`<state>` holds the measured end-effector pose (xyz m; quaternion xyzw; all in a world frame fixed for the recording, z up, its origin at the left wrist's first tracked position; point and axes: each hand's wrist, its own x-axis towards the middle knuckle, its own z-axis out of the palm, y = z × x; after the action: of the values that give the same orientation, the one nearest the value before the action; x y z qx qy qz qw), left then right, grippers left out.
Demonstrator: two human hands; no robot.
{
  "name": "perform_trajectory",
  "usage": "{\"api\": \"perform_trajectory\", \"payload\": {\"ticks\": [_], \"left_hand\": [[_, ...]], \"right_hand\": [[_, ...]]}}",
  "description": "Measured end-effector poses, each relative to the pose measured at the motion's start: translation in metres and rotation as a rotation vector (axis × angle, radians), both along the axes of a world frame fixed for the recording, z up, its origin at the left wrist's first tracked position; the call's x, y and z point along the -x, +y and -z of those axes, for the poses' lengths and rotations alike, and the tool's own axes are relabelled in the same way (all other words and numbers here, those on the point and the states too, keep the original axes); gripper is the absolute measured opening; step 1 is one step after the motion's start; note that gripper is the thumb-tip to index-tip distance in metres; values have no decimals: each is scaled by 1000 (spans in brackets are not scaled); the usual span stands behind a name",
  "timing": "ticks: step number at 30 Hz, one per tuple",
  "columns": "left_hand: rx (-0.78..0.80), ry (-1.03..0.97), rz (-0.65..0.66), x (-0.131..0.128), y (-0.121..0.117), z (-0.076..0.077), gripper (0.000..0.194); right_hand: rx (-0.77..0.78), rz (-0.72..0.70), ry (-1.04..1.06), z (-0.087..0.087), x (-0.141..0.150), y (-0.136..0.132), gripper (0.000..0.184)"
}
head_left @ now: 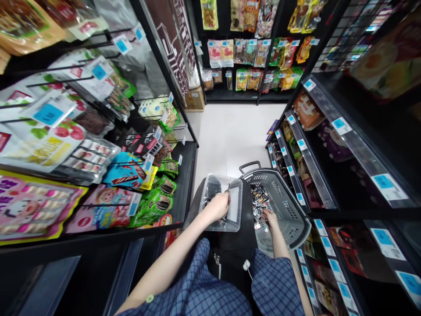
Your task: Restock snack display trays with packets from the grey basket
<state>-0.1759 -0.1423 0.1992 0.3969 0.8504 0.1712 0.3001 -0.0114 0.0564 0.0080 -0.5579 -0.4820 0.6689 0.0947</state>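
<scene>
I look down a narrow shop aisle. My left hand (219, 205) is closed over the rim of a clear plastic bin (234, 224) that rests on a dark surface in front of me. My right hand (270, 218) reaches down into a grey shopping basket (289, 210) filled with several small wrapped sweets (258, 195). Its fingers are among the sweets and partly hidden, so their grip is unclear. The bin holds a few dark items and a white card.
Hanging snack packs on pegs (125, 173) fill the left shelving. Black shelves with blue price tags (332, 145) line the right side. White floor (233, 131) runs ahead to more snack racks (250, 52) and a cardboard box (194, 98).
</scene>
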Motion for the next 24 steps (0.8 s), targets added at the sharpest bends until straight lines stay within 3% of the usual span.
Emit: {"api": "perform_trajectory", "payload": {"ticks": [3,6,9,11,14,17,21,22,24], "left_hand": [[-222,-152,-27,-3,-13,-27,23],[-527,-429,-139,-9,-22,-46,20],[-760,-667,-187,-18,-27,-54,17],[-844,-801,-181,-24,-28,-55,18],[-898,-943,-172,-30,-28,-58,19],[-963,-1066,-219,-35,-27,-63,24],[-1016,-1341,-474,-43,-23,-64,24],[-958,-1441,-481,-46,-22,-62,26],[-787,-1635,-349,-51,-21,-56,38]], "right_hand": [[-55,-2,91,-31,13,2,24],[-117,-28,243,-82,25,-4,34],[-100,-162,436,-148,34,-23,44],[-32,-349,676,-190,38,-41,42],[-48,-419,741,-232,41,-64,30],[-92,-397,676,-249,44,-75,24],[-93,-343,730,-253,44,-79,22],[-98,-327,758,-254,44,-79,23],[-103,-341,776,-257,43,-80,26]]}}
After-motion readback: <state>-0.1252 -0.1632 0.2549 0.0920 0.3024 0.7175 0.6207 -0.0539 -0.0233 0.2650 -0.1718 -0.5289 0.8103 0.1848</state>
